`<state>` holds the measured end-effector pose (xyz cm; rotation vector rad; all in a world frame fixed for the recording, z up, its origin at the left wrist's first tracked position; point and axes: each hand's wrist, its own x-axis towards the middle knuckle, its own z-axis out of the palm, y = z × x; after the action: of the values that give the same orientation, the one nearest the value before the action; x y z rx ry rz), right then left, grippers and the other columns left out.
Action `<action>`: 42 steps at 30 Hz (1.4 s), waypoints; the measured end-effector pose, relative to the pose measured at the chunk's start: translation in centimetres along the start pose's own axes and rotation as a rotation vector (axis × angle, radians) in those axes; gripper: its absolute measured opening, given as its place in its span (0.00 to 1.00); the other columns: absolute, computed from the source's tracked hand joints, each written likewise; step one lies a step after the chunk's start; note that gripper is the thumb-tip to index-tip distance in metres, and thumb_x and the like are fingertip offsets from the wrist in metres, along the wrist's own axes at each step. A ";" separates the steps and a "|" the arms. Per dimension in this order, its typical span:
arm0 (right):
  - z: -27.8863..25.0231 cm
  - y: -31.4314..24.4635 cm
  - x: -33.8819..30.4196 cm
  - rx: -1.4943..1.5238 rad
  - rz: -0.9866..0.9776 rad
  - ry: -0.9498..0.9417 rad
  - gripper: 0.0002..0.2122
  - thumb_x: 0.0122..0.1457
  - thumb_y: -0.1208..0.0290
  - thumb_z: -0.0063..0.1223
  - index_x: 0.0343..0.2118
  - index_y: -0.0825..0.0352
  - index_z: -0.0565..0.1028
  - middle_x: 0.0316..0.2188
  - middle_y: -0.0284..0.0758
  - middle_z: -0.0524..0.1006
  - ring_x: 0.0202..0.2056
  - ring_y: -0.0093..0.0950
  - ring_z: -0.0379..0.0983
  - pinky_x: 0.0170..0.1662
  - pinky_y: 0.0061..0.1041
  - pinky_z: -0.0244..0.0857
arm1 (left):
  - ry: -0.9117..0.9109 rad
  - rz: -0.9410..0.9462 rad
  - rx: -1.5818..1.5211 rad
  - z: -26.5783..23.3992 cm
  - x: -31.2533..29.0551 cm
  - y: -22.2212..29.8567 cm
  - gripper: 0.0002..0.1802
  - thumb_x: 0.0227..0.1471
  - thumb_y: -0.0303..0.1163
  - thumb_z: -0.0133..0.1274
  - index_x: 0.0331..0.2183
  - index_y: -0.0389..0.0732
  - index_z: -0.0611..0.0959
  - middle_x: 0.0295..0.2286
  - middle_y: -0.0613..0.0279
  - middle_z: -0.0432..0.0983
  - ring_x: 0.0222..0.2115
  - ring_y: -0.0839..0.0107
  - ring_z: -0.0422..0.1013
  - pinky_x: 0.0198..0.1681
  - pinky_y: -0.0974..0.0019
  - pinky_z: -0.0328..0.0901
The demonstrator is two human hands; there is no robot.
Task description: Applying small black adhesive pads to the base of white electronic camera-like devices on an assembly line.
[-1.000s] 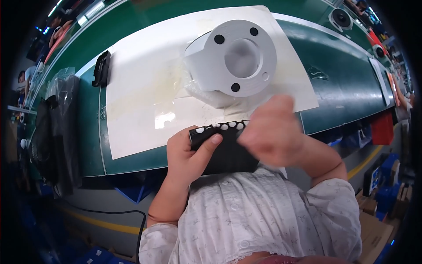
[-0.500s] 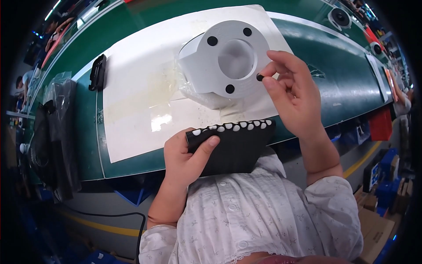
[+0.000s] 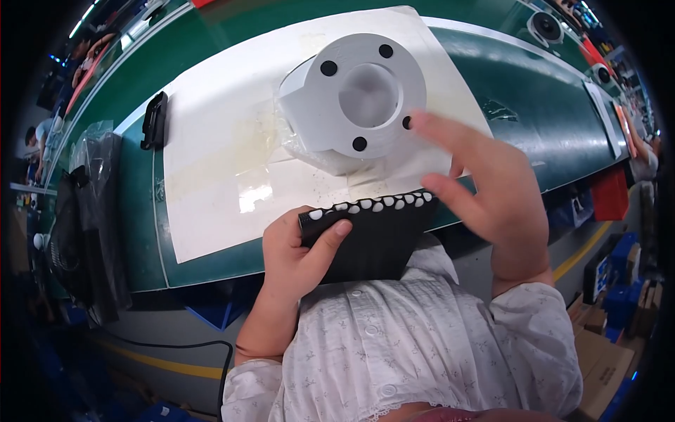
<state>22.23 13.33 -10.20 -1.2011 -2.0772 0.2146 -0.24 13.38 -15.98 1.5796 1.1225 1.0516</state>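
Observation:
A white round housing (image 3: 413, 79) with a hollow middle lies on clear plastic film, its ring-shaped face up. Several round black pads (image 3: 328, 68) sit around that ring. My right hand (image 3: 496, 179) is blurred, with its index fingertip at the lower-right pad (image 3: 406, 123) and the thumb held well apart; nothing shows between them. My left hand (image 3: 292, 253) grips a black sheet (image 3: 373, 246) by its left end, the thumb on top. White round spots line the sheet's upper edge, and its lower part hangs in front of my shirt.
White paper (image 3: 218, 155) covers much of the green table (image 3: 541, 119). A black plastic part (image 3: 155, 119) lies at the paper's left edge. Farther left are dark items in a plastic bag (image 3: 102, 204). A round device (image 3: 545, 28) stands at the far right, and a red bin (image 3: 609, 197) is below the table.
The pad between my right thumb and finger is now on the ring, and those fingers have spread apart. The housing has shifted slightly left. My left hand has hardly moved.

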 end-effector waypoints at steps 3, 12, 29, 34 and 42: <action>-0.2 2.6 0.7 0.360 0.315 0.315 0.22 0.45 0.71 0.55 0.45 0.66 0.64 0.37 0.31 0.70 0.22 0.16 0.61 0.29 0.15 0.57 | -0.019 0.021 0.054 0.0 0.1 0.1 0.09 0.40 0.30 0.56 0.22 0.34 0.76 0.14 0.65 0.70 0.15 0.81 0.62 0.20 0.77 0.58; 1.5 3.9 4.4 0.983 0.359 -0.099 0.20 0.47 0.70 0.55 0.42 0.69 0.64 0.31 0.32 0.70 0.33 0.18 0.65 0.35 0.16 0.61 | -0.064 0.001 0.126 -0.4 0.3 0.7 0.11 0.39 0.31 0.57 0.18 0.35 0.75 0.13 0.61 0.68 0.15 0.75 0.64 0.19 0.74 0.58; 9.1 26.6 19.7 -0.681 -0.060 0.347 0.07 0.48 0.74 0.41 0.30 0.60 0.70 0.27 0.31 0.69 0.32 0.30 0.67 0.32 0.29 0.62 | -0.146 0.016 0.225 -1.0 0.5 1.2 0.12 0.37 0.36 0.57 0.19 0.36 0.75 0.16 0.53 0.69 0.18 0.57 0.66 0.21 0.64 0.59; 8.9 24.7 19.4 -0.624 0.168 0.143 0.12 0.53 0.58 0.38 0.31 0.57 0.72 0.30 0.33 0.71 0.35 0.30 0.66 0.37 0.30 0.60 | -0.129 0.000 0.227 -0.9 0.3 0.8 0.12 0.36 0.34 0.58 0.19 0.36 0.75 0.15 0.55 0.68 0.17 0.59 0.66 0.20 0.66 0.59; 10.3 21.8 12.6 -0.406 0.018 0.118 0.15 0.52 0.62 0.42 0.39 0.66 0.69 0.43 0.40 0.68 0.46 0.35 0.61 0.48 0.31 0.54 | -0.028 0.038 0.208 -0.7 0.1 0.1 0.12 0.35 0.30 0.59 0.18 0.34 0.74 0.13 0.57 0.69 0.14 0.69 0.65 0.19 0.71 0.59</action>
<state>26.67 37.63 -21.61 -1.4299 -2.0639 -0.2778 -0.83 13.57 -15.76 1.7799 1.2186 0.9587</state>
